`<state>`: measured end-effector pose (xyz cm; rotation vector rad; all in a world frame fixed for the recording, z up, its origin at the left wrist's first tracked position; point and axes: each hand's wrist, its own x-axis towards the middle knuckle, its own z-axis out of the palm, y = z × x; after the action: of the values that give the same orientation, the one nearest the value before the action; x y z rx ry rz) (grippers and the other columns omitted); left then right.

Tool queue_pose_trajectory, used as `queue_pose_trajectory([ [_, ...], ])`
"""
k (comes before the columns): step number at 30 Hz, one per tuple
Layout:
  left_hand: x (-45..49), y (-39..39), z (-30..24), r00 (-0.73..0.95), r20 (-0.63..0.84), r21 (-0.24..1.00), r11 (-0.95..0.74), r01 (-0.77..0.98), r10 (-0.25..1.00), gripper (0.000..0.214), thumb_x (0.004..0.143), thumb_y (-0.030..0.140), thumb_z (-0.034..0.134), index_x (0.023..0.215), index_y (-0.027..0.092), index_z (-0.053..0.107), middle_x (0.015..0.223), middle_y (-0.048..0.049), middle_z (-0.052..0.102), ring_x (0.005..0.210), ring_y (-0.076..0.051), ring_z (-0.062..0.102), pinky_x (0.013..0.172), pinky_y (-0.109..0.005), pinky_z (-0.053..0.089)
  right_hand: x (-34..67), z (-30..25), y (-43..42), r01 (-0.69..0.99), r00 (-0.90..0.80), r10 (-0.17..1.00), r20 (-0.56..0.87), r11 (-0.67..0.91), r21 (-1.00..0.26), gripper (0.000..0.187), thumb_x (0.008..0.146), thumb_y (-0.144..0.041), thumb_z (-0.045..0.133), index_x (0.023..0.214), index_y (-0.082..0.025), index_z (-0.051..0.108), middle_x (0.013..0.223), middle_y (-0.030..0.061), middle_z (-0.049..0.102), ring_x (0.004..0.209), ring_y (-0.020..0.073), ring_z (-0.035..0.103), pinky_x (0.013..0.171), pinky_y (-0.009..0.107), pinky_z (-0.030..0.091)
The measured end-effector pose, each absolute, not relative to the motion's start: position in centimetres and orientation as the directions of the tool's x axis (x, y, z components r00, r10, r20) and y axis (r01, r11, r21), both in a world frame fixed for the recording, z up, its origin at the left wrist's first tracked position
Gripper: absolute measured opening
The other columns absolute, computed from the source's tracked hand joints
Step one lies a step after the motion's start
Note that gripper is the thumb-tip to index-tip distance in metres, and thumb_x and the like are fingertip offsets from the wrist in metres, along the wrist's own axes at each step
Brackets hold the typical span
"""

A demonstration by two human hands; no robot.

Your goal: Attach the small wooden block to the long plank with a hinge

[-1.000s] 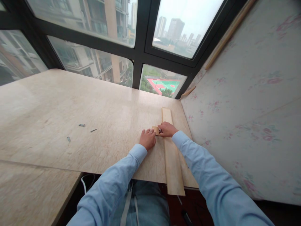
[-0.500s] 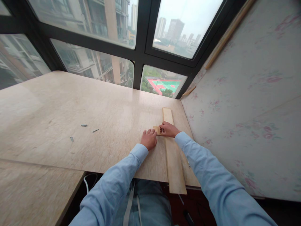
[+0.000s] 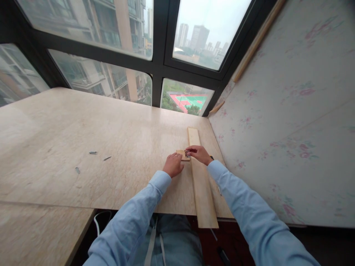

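Observation:
A long pale wooden plank (image 3: 201,184) lies on the marble tabletop (image 3: 97,133) by the right wall, its near end past the table edge. A small wooden block (image 3: 181,154) rests against the plank's left side. My left hand (image 3: 173,165), fingers curled, presses on the block's near side. My right hand (image 3: 198,154) pinches a small metal piece (image 3: 187,154) where block and plank meet.
Three small screws (image 3: 93,152) lie scattered on the tabletop to the left. A floral-papered wall (image 3: 277,122) stands close on the right. Dark-framed windows (image 3: 158,70) run along the far edge. A second tabletop section (image 3: 33,232) sits at the near left.
The view shifted slightly. My right hand's fingers have drawn in from lying on the joint to pinching the small metal piece; my left hand stays at the block.

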<state>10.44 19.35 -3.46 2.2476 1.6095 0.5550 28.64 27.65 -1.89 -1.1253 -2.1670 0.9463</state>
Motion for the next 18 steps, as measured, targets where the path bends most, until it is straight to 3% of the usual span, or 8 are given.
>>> queue_pose_trajectory([
  [4, 11.6, 20.3, -2.7, 0.138, 0.23, 0.804, -0.268, 0.53, 0.963, 0.033, 0.083, 0.022, 0.06, 0.115, 0.014, 0.059, 0.12, -0.0124, 0.064, 0.115, -0.024, 0.058, 0.101, -0.039, 0.044, 29.1, -1.2, 26.7, 0.368, -0.478, 0.867, 0.139, 0.342, -0.865, 0.028, 0.077, -0.033, 0.067, 0.099, -0.015, 0.072, 0.096, 0.009, 0.074, 0.088, 0.0212, 0.071, 0.08, 0.036, 0.057],
  [7, 12.5, 21.1, -2.3, 0.029, 0.074, 0.983, -0.078, 0.165, 0.997, 0.026, 0.086, 0.023, 0.059, 0.11, 0.013, 0.062, 0.108, -0.0118, 0.069, 0.1, -0.021, 0.065, 0.088, -0.035, 0.053, 29.4, -0.5, 26.3, 0.261, -0.42, 0.901, 0.107, 0.234, -0.937, 0.029, 0.073, -0.035, 0.072, 0.095, -0.016, 0.073, 0.092, 0.0086, 0.075, 0.081, 0.0208, 0.071, 0.074, 0.035, 0.058],
  [11, 13.3, 21.9, -2.0, 0.035, -0.108, 0.985, 0.112, -0.129, 0.994, 0.015, 0.084, 0.022, 0.062, 0.093, 0.01, 0.066, 0.087, -0.0098, 0.071, 0.077, -0.016, 0.067, 0.063, -0.025, 0.055, 29.9, -0.4, 26.4, 0.237, -0.364, 0.929, 0.068, 0.163, -0.958, 0.032, 0.07, -0.035, 0.075, 0.095, -0.015, 0.073, 0.084, 0.0066, 0.074, 0.073, 0.0192, 0.069, 0.065, 0.032, 0.058],
  [18, 14.8, 23.8, -2.5, -0.017, -0.223, 0.967, 0.219, -0.129, 0.975, 0.008, 0.079, 0.017, 0.066, 0.081, 0.009, 0.065, 0.076, -0.0074, 0.069, 0.063, -0.014, 0.064, 0.051, -0.024, 0.055, 31.0, -2.1, 27.0, 0.353, -0.268, 0.957, 0.109, 0.203, -0.913, 0.031, 0.073, -0.032, 0.07, 0.099, -0.014, 0.07, 0.091, 0.0093, 0.073, 0.08, 0.0205, 0.07, 0.075, 0.035, 0.058],
])
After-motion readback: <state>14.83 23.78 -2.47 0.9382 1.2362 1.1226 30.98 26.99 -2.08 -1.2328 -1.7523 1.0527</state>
